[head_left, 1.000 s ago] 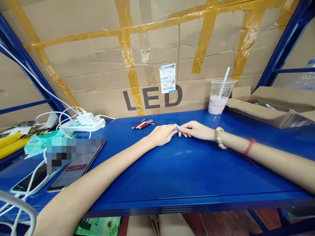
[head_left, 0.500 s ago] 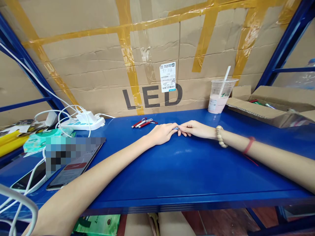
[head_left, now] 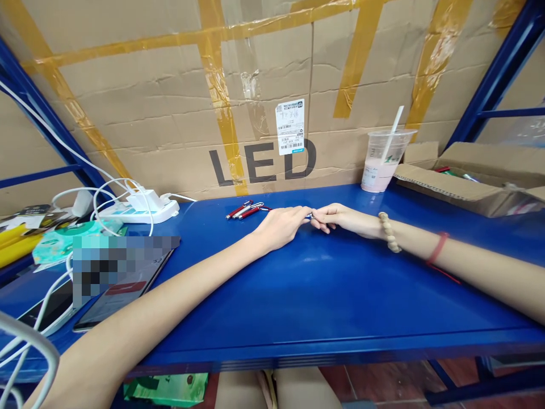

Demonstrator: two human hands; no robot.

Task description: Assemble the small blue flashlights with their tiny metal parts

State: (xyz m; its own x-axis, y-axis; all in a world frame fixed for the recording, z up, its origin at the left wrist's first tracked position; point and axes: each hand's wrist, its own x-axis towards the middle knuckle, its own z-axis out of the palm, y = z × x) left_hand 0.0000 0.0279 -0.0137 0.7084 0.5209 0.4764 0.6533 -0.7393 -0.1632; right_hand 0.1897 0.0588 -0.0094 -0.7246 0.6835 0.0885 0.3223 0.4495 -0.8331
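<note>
Between my two hands, just above or on the blue tabletop, is a small blue metal tube [head_left: 309,216] with a silvery end, mostly hidden by fingers. My left hand [head_left: 281,227] is closed around its left part, palm down. The thumb and fingertips of my right hand [head_left: 332,217] pinch at its right end. Just beyond my left hand lie several slim red and silver tubes [head_left: 246,211] with clip-like loops, resembling small keychain flashlights.
A cup of pink drink [head_left: 378,170] with a straw stands back right beside an open cardboard box [head_left: 451,196]. Leftward are a white power strip [head_left: 159,213], looping cables, a tablet-like device [head_left: 128,292] and a green pack [head_left: 63,241]. A taped carton [head_left: 170,130] walls the back.
My hands have drawn slightly apart, the right one shifting right, so more of the blue tube shows between them. The camera view has shifted a little.
</note>
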